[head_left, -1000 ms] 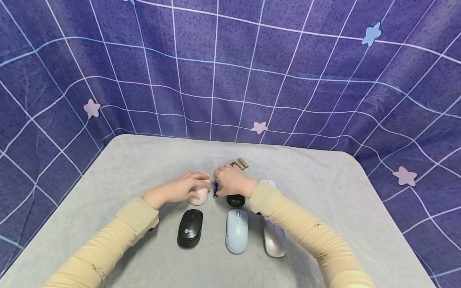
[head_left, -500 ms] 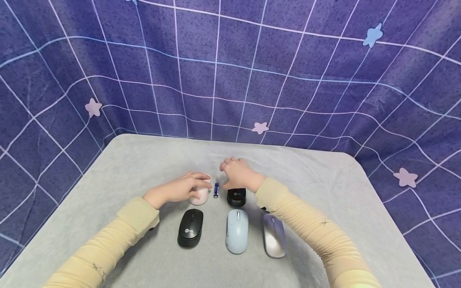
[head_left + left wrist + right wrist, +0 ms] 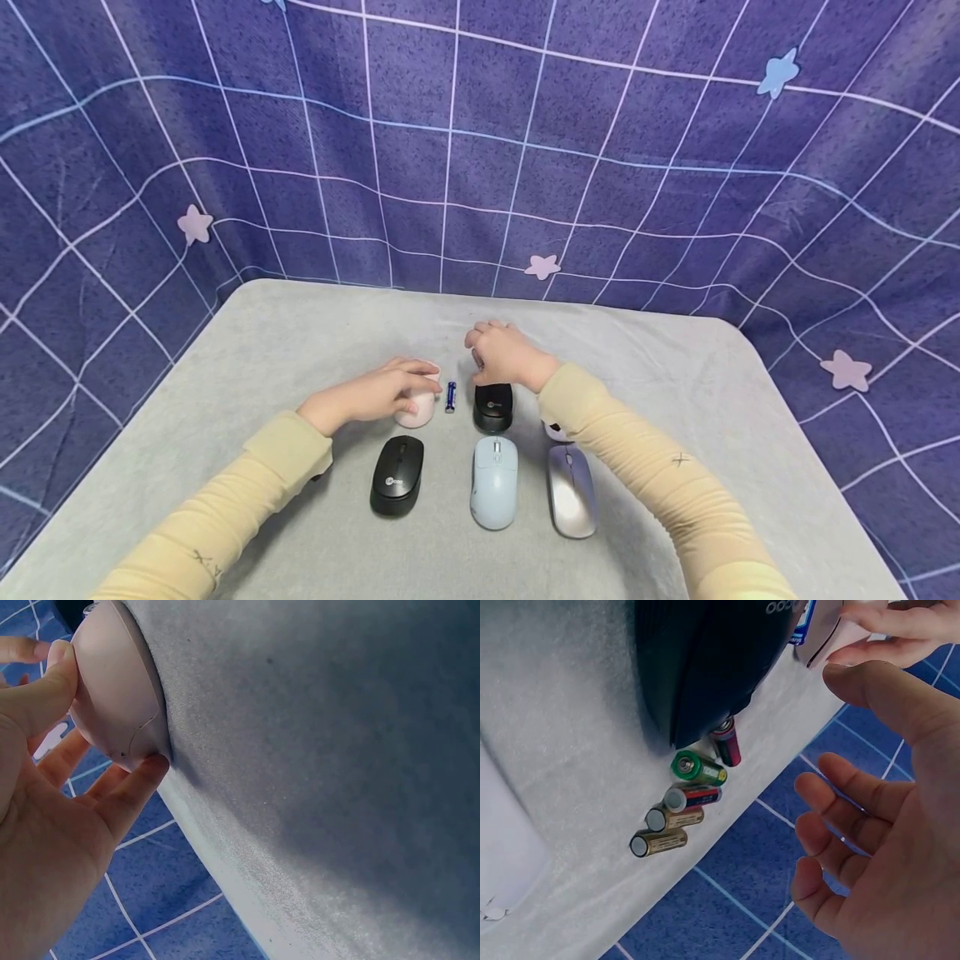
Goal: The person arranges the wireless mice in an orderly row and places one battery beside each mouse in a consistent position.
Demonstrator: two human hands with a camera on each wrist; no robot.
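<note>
My left hand (image 3: 386, 390) holds a pale pink computer mouse (image 3: 116, 682) on the grey tabletop, thumb on one side and fingertips at its edges. Just right of that mouse lies a blue battery (image 3: 451, 397), apart from both hands. My right hand (image 3: 502, 354) hovers beyond a black mouse (image 3: 492, 406) with loosely bent fingers and nothing in them. In the right wrist view, several batteries lie off the black mouse's end: a green one (image 3: 699, 768), a red-and-blue one (image 3: 693, 797), a dark red one (image 3: 726, 742) and a gold pair (image 3: 658, 841). The right hand hides these in the head view.
Nearer the front stand a second black mouse (image 3: 397, 475), a light blue mouse (image 3: 495, 483) and a purple-and-silver mouse (image 3: 572, 492). A white mouse (image 3: 556, 432) is partly covered by the right sleeve. A purple gridded curtain (image 3: 480, 167) hangs behind the table.
My right hand has moved from beside the blue battery back and to the right, leaving that battery lying in plain view. My left hand stays on the pink mouse.
</note>
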